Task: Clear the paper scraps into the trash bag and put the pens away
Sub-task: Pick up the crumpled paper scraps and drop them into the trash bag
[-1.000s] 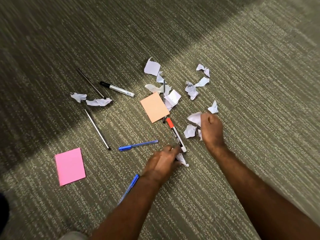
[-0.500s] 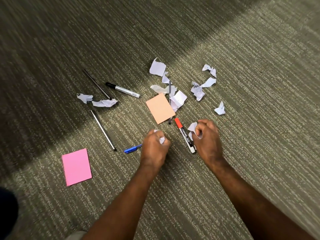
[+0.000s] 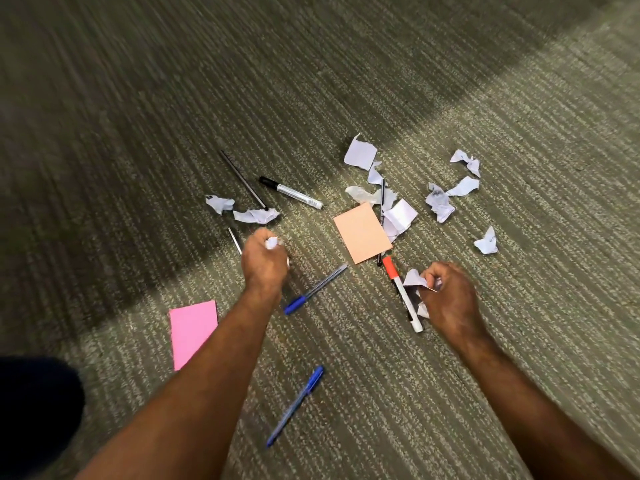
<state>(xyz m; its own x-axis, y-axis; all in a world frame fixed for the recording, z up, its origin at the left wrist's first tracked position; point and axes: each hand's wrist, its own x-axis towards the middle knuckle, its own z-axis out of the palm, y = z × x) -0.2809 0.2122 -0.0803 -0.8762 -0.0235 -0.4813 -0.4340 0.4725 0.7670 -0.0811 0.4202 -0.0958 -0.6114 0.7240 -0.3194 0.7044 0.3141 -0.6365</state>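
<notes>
My left hand (image 3: pixel 265 261) is curled round a small white paper scrap (image 3: pixel 271 243), just below two crumpled scraps (image 3: pixel 256 215) on the carpet. My right hand (image 3: pixel 448 296) grips several white scraps (image 3: pixel 414 278) beside the red-capped marker (image 3: pixel 401 291). More torn scraps (image 3: pixel 398 216) lie around the orange note (image 3: pixel 362 233), and others (image 3: pixel 440 202) lie further right. A black-capped marker (image 3: pixel 291 192), thin dark pens (image 3: pixel 242 178) and two blue pens (image 3: pixel 313 291) (image 3: pixel 294 407) lie on the floor. No trash bag is in view.
A pink sticky note (image 3: pixel 192 332) lies at the lower left on the striped grey-green carpet (image 3: pixel 519 98). A dark shape (image 3: pixel 34 407) fills the bottom left corner. A thin pen (image 3: pixel 382 202) lies among the central scraps.
My left hand lifted a scrap from beside the red marker and moved up and left toward the left scraps. My right hand gathered scraps and shifted slightly nearer.
</notes>
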